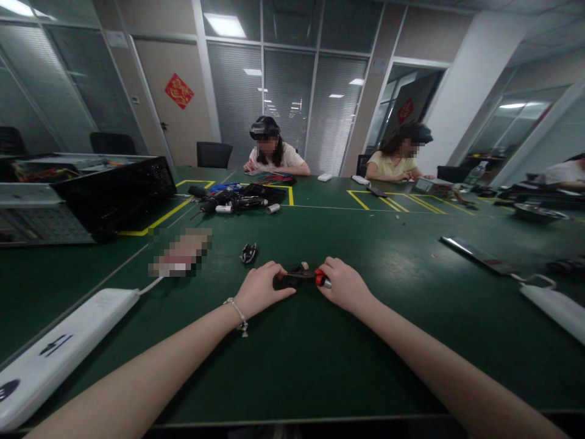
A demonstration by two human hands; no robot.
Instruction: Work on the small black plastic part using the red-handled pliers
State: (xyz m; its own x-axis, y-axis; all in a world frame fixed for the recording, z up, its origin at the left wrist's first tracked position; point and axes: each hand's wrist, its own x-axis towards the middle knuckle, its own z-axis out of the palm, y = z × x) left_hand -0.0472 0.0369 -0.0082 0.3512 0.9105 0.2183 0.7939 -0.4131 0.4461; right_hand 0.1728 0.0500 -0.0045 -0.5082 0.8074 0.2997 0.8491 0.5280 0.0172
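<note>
My left hand [262, 288], with a bracelet at the wrist, is closed on the left end of a dark, elongated object [298, 278] low over the green table. Facing it, my right hand [345, 285] is closed on a red piece with a silver end [322, 278], which meets the right end of the dark object. The kinds of both are too small to make out, and whether they are joined I cannot tell. Just behind them lies a small pale bit [304, 266]. A crumpled black and silver part [248, 253] rests beyond my left hand.
A white power strip [68, 347] lies at the left, another [555, 311] at the right. An opened computer case [114, 195] stands far left. Black cables and parts [233, 198] are heaped farther back. Two people with headsets sit across the table; another person is at the right edge.
</note>
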